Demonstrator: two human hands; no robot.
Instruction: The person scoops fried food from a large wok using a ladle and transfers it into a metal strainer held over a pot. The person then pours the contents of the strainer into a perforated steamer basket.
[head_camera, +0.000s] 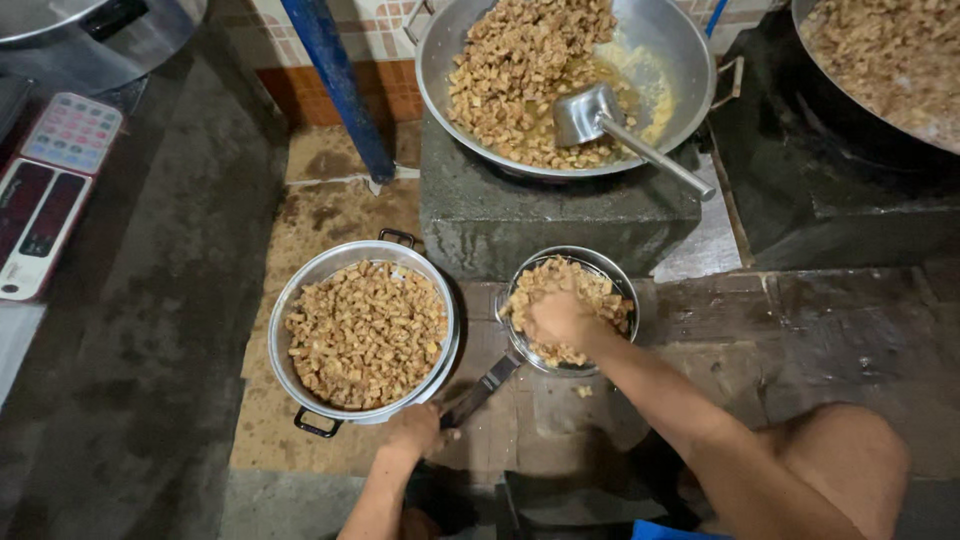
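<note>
The left hand clenches the dark handle of a small round metal strainer-pan of fried brown cubes on the floor; the right hand rests in the cubes, seemingly gripping some. A tilt could spill them. Beside it sits one two-handled steel pot; above, two woks and one ladle.

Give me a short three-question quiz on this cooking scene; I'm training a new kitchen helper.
1. True or false: the right hand rests in the small strainer pan of fried cubes.
2. What does the left hand hold?
A. a ladle
B. the strainer pan's dark handle
C. a knife
3. What lies in the big wok on the stone block?

Key:
1. True.
2. B.
3. A metal ladle, beside a heap of fried cubes.
</note>
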